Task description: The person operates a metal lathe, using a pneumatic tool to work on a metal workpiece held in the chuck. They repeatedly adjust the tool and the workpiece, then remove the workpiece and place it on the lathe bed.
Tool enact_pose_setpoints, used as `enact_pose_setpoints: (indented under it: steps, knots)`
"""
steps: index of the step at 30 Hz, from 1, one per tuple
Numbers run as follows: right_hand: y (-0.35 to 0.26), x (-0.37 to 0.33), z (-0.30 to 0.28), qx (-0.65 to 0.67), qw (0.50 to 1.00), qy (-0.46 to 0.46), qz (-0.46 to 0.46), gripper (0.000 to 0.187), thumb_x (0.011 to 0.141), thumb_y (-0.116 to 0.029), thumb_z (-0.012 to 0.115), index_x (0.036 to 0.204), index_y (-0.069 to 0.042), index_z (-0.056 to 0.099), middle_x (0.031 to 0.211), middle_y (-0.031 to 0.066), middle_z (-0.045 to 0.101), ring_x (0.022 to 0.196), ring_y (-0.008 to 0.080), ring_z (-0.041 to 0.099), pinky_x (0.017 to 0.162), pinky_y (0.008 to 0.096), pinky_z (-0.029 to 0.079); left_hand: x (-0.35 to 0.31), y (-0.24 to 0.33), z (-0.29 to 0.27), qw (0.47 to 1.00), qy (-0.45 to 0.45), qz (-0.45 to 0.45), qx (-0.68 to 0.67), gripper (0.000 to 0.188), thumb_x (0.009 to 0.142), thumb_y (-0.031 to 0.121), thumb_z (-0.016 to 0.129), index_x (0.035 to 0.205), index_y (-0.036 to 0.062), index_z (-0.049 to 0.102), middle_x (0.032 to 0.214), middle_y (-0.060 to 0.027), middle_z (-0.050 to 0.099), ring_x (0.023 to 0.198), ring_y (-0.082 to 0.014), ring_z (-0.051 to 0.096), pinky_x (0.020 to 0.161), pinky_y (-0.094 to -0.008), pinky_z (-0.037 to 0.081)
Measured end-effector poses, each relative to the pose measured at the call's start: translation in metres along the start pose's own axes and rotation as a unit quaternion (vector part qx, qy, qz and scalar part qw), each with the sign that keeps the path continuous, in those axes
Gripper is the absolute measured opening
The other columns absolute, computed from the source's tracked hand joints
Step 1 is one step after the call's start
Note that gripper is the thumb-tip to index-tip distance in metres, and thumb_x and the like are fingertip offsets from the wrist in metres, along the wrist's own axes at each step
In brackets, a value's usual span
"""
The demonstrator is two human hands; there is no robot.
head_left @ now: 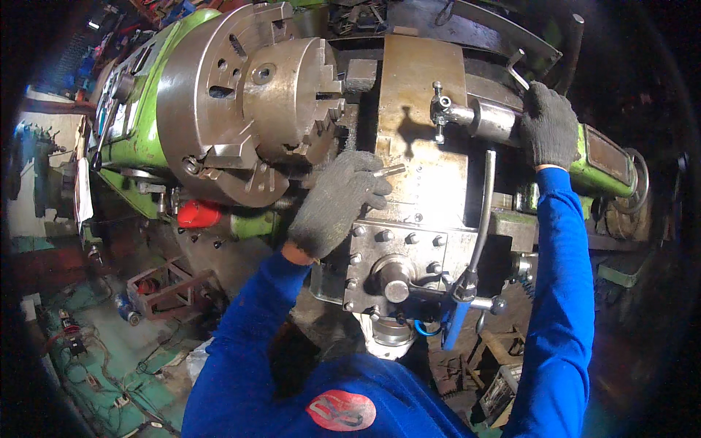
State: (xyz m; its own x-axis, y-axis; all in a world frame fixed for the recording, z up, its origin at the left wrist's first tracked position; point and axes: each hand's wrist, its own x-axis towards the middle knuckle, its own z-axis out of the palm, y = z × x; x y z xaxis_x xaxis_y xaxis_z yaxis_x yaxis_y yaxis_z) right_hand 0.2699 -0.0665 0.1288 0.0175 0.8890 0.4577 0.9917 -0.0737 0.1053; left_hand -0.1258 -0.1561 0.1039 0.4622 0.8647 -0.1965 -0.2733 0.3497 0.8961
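My left hand point(332, 201), in a dark grey knit glove, is closed around a short slim metal bit point(391, 170). It hovers just right of the jaws of the lathe chuck point(292, 102), above the near part of the cross slide point(420, 80). My right hand point(549, 124), gloved alike, is closed over the tailstock, at the lower end of a bent metal lever point(517, 64); its fingertips are hidden. Left of that hand, the tailstock quill point(495, 119) carries a drill chuck or holder with a cross-shaped fitting point(440, 111), whose shadow falls on the slide.
The bolted tool post point(398, 255) stands nearest my body, with a long bent handle point(483, 212) rising beside it. Left is the green headstock point(150, 124) with a red object point(198, 214) below. A metal frame point(171, 288) and cables lie on the green floor.
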Motion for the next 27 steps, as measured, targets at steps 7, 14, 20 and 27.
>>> enact_pose_setpoints:
  steps: [7,14,20,27]
  knots:
    - [0.006,-0.001,0.005,0.015,0.998,0.037,-0.037,0.029,0.093,-0.026,0.074,0.119,-0.015,0.068,0.108,0.0115,0.074,0.106,0.0379,0.069,0.091,0.0521,0.055,-0.02,0.017,0.015,0.999,0.013,0.03,0.021,0.029,0.114,0.015,0.055,0.139,-0.0002,0.056,0.122,-0.0124,0.071,0.108,-0.019,0.072,0.094,-0.0327,0.06]
    - [-0.001,0.001,-0.001,0.003,1.0,0.003,-0.018,0.025,0.093,-0.026,0.074,0.114,-0.015,0.068,0.106,0.013,0.073,0.104,0.04,0.069,0.09,0.0535,0.054,-0.024,0.012,0.018,0.996,0.048,0.071,-0.033,0.026,0.115,0.016,0.055,0.131,-0.0006,0.067,0.119,-0.012,0.072,0.109,-0.0219,0.074,0.1,-0.0373,0.06]
    - [-0.005,0.002,-0.003,0.008,1.0,-0.004,-0.002,0.024,0.088,-0.025,0.074,0.109,-0.013,0.072,0.103,0.0153,0.073,0.102,0.0425,0.068,0.087,0.0543,0.054,-0.025,0.013,0.014,0.977,0.026,0.028,-0.209,0.027,0.113,0.02,0.06,0.129,-0.0001,0.068,0.118,-0.0127,0.074,0.106,-0.0239,0.074,0.098,-0.0405,0.061]
    - [0.0,0.001,0.003,-0.002,1.0,0.0,-0.014,0.023,0.097,-0.03,0.073,0.114,-0.015,0.071,0.101,0.0152,0.073,0.1,0.0417,0.068,0.086,0.0546,0.053,-0.031,0.027,0.02,0.999,0.03,0.013,0.018,0.029,0.103,0.011,0.073,0.129,0.0002,0.068,0.12,-0.0111,0.073,0.108,-0.0215,0.073,0.095,-0.0374,0.061]
